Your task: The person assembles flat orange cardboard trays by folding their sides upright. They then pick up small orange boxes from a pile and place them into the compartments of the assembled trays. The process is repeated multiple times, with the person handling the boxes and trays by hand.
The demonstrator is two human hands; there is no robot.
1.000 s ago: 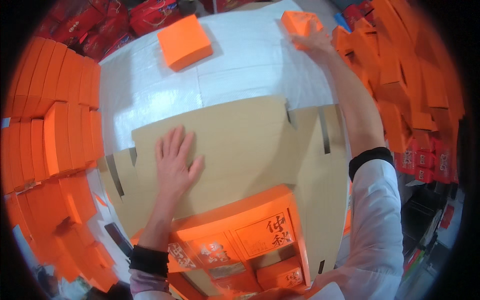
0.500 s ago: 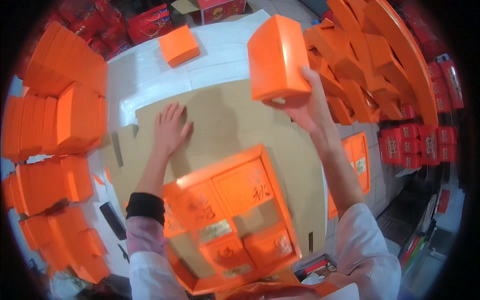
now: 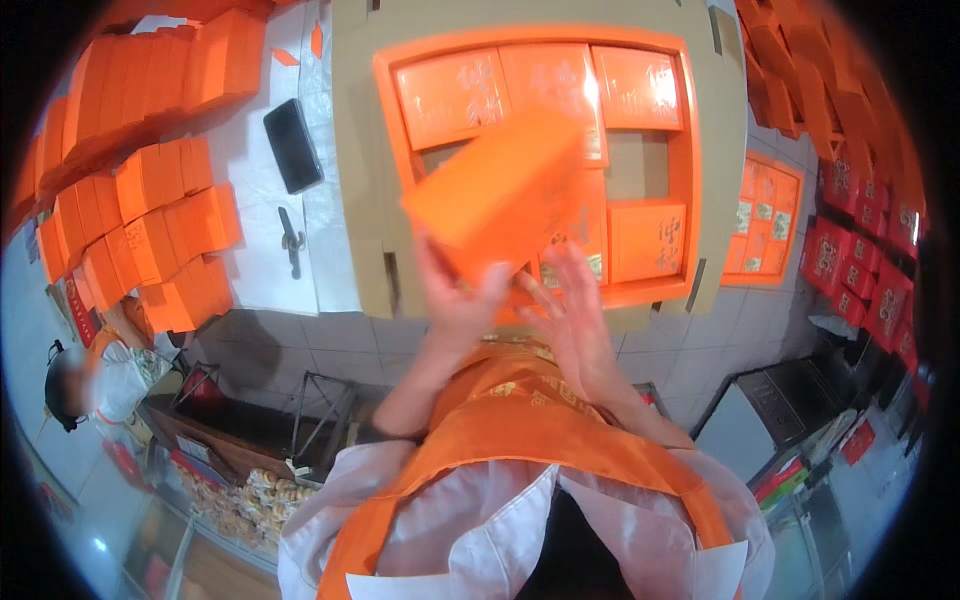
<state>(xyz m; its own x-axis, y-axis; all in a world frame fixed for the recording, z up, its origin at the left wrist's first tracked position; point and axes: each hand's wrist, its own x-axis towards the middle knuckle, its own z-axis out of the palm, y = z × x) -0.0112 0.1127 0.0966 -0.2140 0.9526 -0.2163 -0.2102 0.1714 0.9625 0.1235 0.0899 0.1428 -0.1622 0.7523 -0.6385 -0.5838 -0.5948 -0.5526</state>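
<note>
An orange box (image 3: 500,190), tilted and smeared by motion, is held over the lower left part of an orange tray (image 3: 684,170). My left hand (image 3: 455,300) grips its lower end, with the thumb toward me. Just right of the box is my right hand (image 3: 572,315), its fingers spread and holding nothing. Inside the tray sit several smaller orange boxes, among them one at the upper right (image 3: 637,88) and one at the lower right (image 3: 647,240). Between those two, a gap shows the brown cardboard (image 3: 720,100) underneath. The held box hides part of the tray's left side.
A black phone (image 3: 292,146) and a small cutter-like tool (image 3: 290,243) lie on the white surface to the left, beside stacked orange boxes (image 3: 150,80). At right are another filled orange tray (image 3: 765,220) and red boxes (image 3: 860,240). A person (image 3: 115,375) is at the far left.
My right hand has come down from holding an orange box high and is off it. My left hand has left the cardboard and now grips an orange box. The view has tilted toward me.
</note>
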